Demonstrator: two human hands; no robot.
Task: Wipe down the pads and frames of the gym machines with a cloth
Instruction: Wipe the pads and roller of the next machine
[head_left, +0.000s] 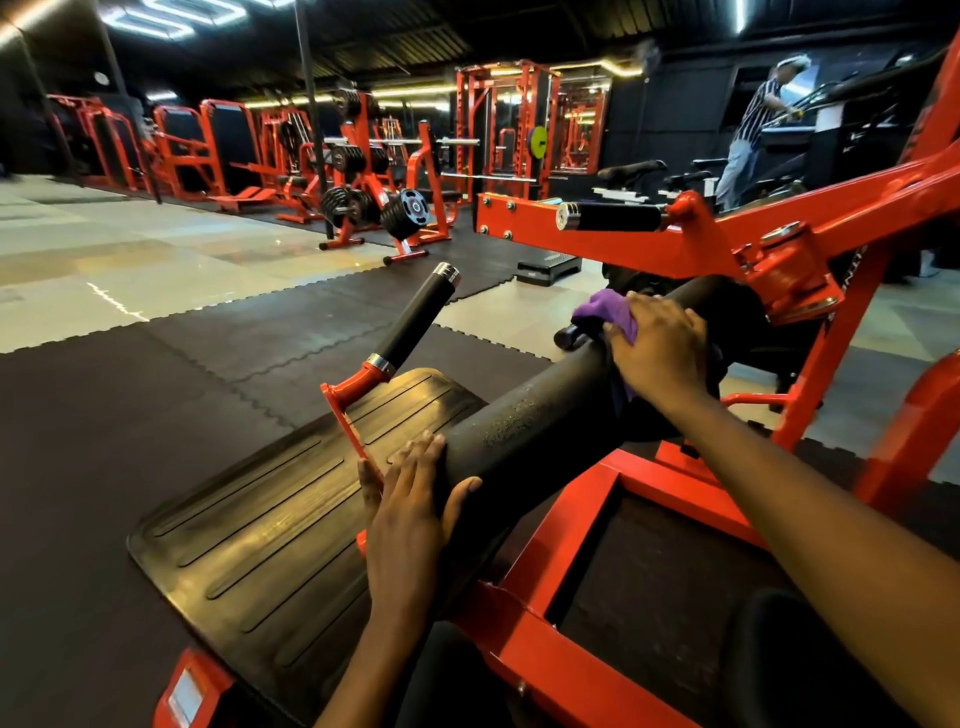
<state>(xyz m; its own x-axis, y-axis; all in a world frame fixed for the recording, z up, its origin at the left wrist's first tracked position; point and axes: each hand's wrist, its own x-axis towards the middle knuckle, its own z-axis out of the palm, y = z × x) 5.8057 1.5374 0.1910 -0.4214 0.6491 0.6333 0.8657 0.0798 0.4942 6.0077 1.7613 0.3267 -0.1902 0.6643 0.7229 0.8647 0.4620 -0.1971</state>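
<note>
A long black roller pad runs diagonally across the red machine frame. My right hand presses a purple cloth onto the upper part of the pad, fingers curled over the cloth. Lower down, my left hand rests against the near end of the pad, fingers straight along its side and thumb laid on top. A ribbed black foot plate lies under and left of that hand.
Two black handle grips stick out from the red frame. Black rubber mats cover the floor nearby. Red racks and weight plates stand at the back. A person stands at the far right.
</note>
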